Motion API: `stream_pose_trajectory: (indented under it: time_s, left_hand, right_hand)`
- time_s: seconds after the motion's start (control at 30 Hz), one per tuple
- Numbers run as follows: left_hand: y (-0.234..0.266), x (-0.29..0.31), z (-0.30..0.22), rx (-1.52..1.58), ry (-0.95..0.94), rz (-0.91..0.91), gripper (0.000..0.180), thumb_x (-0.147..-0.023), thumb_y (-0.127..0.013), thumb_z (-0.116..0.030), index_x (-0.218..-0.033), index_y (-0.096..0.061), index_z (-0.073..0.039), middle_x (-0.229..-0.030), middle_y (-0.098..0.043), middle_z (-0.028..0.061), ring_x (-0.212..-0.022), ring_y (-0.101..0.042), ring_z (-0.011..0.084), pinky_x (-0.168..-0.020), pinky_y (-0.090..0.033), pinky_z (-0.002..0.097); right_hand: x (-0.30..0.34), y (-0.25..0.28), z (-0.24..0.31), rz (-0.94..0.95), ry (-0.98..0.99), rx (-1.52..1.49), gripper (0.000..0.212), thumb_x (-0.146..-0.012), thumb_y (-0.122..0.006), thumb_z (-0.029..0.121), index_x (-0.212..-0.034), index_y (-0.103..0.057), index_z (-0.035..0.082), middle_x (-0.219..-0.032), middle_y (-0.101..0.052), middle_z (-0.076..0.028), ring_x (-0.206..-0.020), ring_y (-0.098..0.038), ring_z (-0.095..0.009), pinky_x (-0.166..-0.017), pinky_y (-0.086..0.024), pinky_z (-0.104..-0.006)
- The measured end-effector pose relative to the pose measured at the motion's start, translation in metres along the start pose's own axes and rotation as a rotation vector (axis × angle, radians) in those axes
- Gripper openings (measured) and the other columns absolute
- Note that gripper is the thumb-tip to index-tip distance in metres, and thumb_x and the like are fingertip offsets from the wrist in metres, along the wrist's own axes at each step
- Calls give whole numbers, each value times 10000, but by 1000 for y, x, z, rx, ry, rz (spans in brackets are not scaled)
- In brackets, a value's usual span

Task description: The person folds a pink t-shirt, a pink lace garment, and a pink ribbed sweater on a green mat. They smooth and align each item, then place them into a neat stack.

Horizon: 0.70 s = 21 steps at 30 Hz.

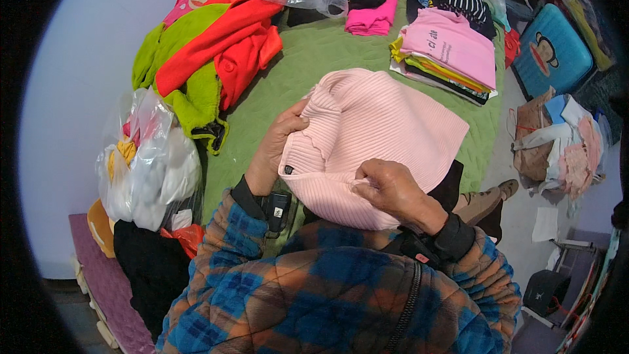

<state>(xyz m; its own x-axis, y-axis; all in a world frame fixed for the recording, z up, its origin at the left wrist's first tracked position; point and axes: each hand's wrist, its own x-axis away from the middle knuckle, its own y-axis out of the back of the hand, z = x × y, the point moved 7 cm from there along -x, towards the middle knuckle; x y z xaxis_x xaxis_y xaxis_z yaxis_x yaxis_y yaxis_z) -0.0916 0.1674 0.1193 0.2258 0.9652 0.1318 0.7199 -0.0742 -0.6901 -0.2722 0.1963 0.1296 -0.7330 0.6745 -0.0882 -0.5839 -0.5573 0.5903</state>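
Note:
A pale pink ribbed knit top (386,118) lies spread over the near side of the green bed cover, in front of my body. My left hand (274,145) is closed on its left edge, the thumb on top of the folded fabric. A small dark label (288,170) shows inside the opening, just below that hand. My right hand (396,190) pinches the near edge of the top between thumb and curled fingers. The knit sags loosely between both hands, and its far corner stretches out to the right.
Red and lime-green clothing (223,59) lies heaped at the left, above a clear plastic bag (151,164) of white stuff. A folded stack with a pink shirt (452,46) sits at the far right of the green cover (308,49). A blue case (553,46) stands beyond it.

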Motion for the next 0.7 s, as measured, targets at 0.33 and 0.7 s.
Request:
stream_pose_trajectory:
  time_s: [0.33, 0.7]
  left_hand:
    - [10, 5, 0, 27, 6, -32, 471, -829, -478, 3, -1289, -397, 68, -1192, -558, 179, -1028, -603, 225, -916, -485, 327]
    - [20, 9, 6, 56, 9, -34, 394, -889, -509, -81, -1248, -447, 68, -1167, -575, 163, -1028, -602, 223, -919, -481, 332]
  right_hand:
    - [0, 8, 15, -50, 112, -136, 134, -819, -587, 107, -812, -511, -2, -704, -534, -169, -654, -546, -346, -604, -435, -408]
    - [2, 0, -4, -38, -40, -427, 162, -875, -573, 140, -857, -559, -20, -708, -564, -129, -635, -545, -214, -616, -442, -327]
